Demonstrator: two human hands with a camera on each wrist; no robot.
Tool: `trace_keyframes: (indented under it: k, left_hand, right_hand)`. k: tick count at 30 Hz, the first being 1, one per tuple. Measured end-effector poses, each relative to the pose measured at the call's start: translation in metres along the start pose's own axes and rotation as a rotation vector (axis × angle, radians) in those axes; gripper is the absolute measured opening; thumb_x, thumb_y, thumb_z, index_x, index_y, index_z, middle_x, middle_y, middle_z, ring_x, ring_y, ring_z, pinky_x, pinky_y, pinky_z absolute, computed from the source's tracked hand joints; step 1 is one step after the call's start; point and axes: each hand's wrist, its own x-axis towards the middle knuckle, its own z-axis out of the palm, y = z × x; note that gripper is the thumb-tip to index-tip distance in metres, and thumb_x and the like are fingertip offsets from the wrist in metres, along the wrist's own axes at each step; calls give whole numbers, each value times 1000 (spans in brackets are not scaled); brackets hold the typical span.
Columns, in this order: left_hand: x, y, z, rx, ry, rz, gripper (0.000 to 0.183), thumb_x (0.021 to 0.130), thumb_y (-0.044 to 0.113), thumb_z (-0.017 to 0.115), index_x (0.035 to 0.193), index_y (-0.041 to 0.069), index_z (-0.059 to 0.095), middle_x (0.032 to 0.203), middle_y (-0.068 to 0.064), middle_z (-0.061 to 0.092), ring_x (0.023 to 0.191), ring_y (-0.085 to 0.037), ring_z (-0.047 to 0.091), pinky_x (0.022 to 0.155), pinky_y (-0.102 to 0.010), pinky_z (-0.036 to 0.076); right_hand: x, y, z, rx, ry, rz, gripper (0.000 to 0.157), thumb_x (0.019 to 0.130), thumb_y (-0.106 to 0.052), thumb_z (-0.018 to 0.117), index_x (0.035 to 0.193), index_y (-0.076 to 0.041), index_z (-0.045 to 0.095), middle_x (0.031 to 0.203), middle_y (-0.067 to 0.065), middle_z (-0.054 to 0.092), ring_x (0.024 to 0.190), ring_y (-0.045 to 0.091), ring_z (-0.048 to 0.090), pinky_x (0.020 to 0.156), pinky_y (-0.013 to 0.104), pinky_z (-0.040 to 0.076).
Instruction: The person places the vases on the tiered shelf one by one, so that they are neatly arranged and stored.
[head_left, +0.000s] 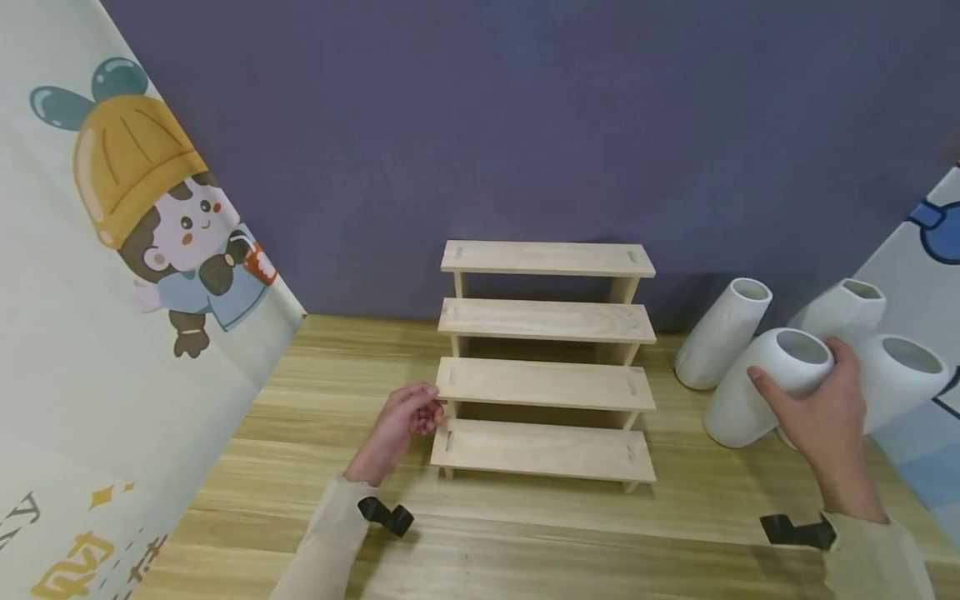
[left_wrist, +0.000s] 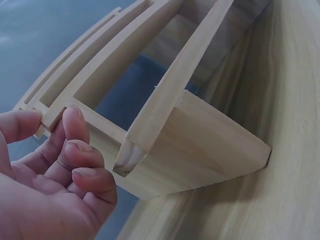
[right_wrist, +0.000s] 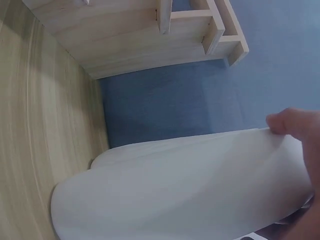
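Note:
A pale wooden stepped rack (head_left: 543,383) with several shelves stands on the wood-grain table. My left hand (head_left: 405,421) pinches the left end of its second shelf from the bottom; the left wrist view shows thumb and forefinger (left_wrist: 75,122) at that shelf's corner, the other fingers curled. Over at the right, my right hand (head_left: 828,417) grips a white vase (head_left: 757,392) near its top, thumb on the near-left side and fingers round the far side. In the right wrist view the vase (right_wrist: 180,190) rests its base on the table.
Other white vases stand around the held one: a slim one (head_left: 723,333) behind left, an angular-mouthed one (head_left: 843,312) behind, and a wide-mouthed one (head_left: 900,379) at right. A dark blue backdrop (head_left: 525,125) rises behind the table (head_left: 525,542). Cartoon-printed panels (head_left: 75,375) flank both sides.

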Motion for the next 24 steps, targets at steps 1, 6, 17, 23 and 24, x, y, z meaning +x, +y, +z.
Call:
trace_keyframes:
  k: [1, 6, 17, 23, 24]
  left_hand:
    - [0, 0, 0, -10, -6, 1, 24, 104, 20, 50, 85, 11, 61, 68, 5, 63, 60, -6, 50, 58, -19, 40]
    - [3, 0, 2, -39, -33, -22, 24, 104, 22, 51, 83, 15, 60, 70, 6, 63, 61, -5, 51, 59, -19, 40]
    - [11, -1, 2, -52, -41, -57, 31, 104, 21, 50, 75, 17, 61, 66, 10, 63, 57, -2, 50, 54, -15, 37]
    - [12, -3, 1, -44, -38, -47, 33, 104, 22, 51, 74, 18, 62, 64, 10, 63, 55, -2, 49, 53, -15, 36]
    - [12, -4, 0, -45, -43, -45, 33, 104, 22, 51, 73, 18, 62, 64, 10, 63, 54, -2, 49, 53, -15, 36]
  right_hand:
    - [1, 1, 1, -8, -7, 14, 91, 83, -30, 76, 154, -8, 24, 145, 25, 44, 122, 45, 46, 90, 49, 35]
    - [4, 3, 3, -1, -26, 93, 94, 82, -33, 77, 156, -15, 23, 148, 17, 44, 122, 37, 45, 87, 31, 34]
    - [6, 6, 7, 43, 1, 203, 93, 77, -35, 84, 154, -30, 31, 144, 3, 47, 117, 9, 46, 95, 23, 34]
    - [5, 6, 7, 71, 26, 247, 90, 75, -35, 86, 151, -31, 38, 140, -7, 49, 111, -4, 44, 93, 19, 35]
    - [6, 6, 7, 77, 25, 256, 90, 75, -35, 86, 151, -32, 38, 139, -9, 49, 111, -5, 44, 93, 19, 35]
